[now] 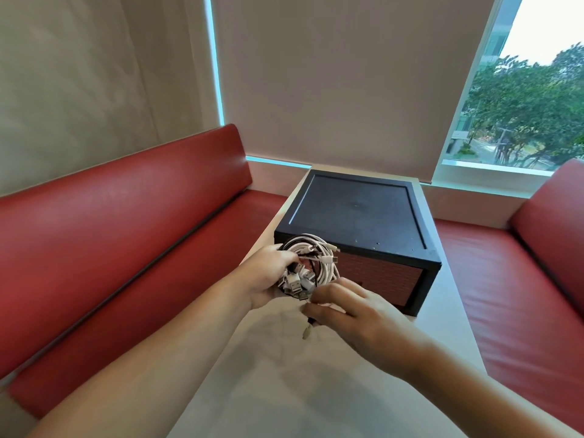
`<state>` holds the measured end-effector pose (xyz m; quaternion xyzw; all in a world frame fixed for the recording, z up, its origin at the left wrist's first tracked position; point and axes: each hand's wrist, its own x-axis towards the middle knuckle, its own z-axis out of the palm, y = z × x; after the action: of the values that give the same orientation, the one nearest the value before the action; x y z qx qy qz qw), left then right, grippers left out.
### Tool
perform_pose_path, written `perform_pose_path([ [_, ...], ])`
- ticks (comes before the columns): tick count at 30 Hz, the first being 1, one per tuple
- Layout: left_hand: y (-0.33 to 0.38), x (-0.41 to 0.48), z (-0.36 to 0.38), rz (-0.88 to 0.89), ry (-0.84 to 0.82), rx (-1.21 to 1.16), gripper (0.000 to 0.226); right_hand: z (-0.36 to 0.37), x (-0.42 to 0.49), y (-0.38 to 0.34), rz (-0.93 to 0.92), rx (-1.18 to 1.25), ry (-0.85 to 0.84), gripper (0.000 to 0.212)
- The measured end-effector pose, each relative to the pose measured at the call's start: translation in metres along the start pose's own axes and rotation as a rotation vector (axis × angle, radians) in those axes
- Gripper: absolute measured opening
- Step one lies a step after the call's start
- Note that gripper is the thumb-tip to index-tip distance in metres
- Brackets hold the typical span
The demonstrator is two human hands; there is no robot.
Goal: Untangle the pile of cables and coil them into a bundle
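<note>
A bundle of white and black cables is coiled into a round loop, with several USB plugs sticking out at its lower side. My left hand grips the coil from the left, fingers curled around the strands. My right hand is just below and to the right of the coil, its fingertips pinching a cable end whose plug hangs down above the white table.
A black box with a brick-patterned front stands on the table right behind the coil. Red benches run along the left and right of the table. Window blinds and a window lie beyond.
</note>
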<state>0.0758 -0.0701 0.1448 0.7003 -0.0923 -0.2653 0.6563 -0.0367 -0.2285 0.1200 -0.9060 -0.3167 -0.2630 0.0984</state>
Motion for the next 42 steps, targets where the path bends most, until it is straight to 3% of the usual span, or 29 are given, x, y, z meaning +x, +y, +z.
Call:
perform_pose_path([
  [2,-0.001,0.001,0.003,-0.013,0.014,-0.057,0.026,0.001,-0.001,-0.003,0.009,-0.047,-0.005,0.025],
  [5,0.0,0.001,0.009,-0.028,0.014,-0.115,0.028,0.004,0.004,-0.007,0.049,0.087,-0.026,0.046],
  [7,0.001,-0.001,0.012,-0.033,0.029,-0.151,0.028,0.01,0.003,-0.003,0.007,0.043,0.077,0.018],
  [14,-0.001,-0.006,0.021,-0.028,0.035,-0.196,0.021,0.016,0.008,-0.005,0.086,-0.023,0.381,0.004],
  [19,0.0,-0.008,0.01,0.003,0.025,-0.097,0.033,0.0,0.006,0.01,0.114,0.064,0.333,0.036],
  [23,-0.001,-0.008,0.002,0.026,0.037,-0.021,0.036,-0.024,0.011,0.029,0.293,0.121,0.436,0.026],
  [31,-0.007,-0.006,0.005,0.122,0.006,0.078,0.033,-0.021,0.027,0.039,0.677,0.476,0.215,0.01],
  [37,-0.01,-0.005,0.002,0.163,-0.001,0.093,0.034,-0.024,0.027,0.031,0.741,0.55,0.237,0.009],
  [42,-0.011,-0.003,-0.002,0.18,-0.037,0.132,0.031,-0.027,0.028,0.038,0.927,0.974,0.103,0.009],
])
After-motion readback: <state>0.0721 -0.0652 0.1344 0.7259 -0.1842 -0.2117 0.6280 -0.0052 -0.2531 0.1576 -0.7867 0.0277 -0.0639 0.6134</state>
